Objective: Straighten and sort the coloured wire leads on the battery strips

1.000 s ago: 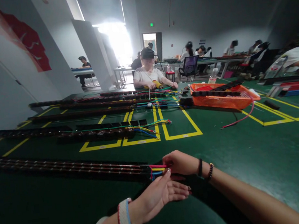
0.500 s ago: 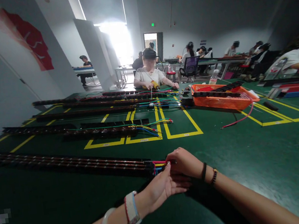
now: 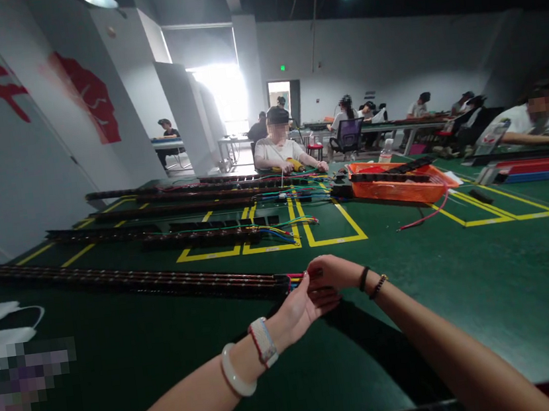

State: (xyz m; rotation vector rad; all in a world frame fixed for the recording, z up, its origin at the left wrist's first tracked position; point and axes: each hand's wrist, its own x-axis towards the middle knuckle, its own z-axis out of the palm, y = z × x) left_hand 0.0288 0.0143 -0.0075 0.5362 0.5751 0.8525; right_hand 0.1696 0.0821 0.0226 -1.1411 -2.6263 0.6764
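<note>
- Lower centre: the curled right hand [image 3: 333,271] grips slim red, yellow and blue wires [image 3: 294,280].
- Left hand [image 3: 298,310] meets it, grip unclear; fine fingertip control seems needed.

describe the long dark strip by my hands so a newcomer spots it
On the green table, find the left hand and right hand close together. The long dark strip runs from them to the picture's left edge. Unlike the other strips, it lies nearest, its coloured wires at the fingers.
</note>
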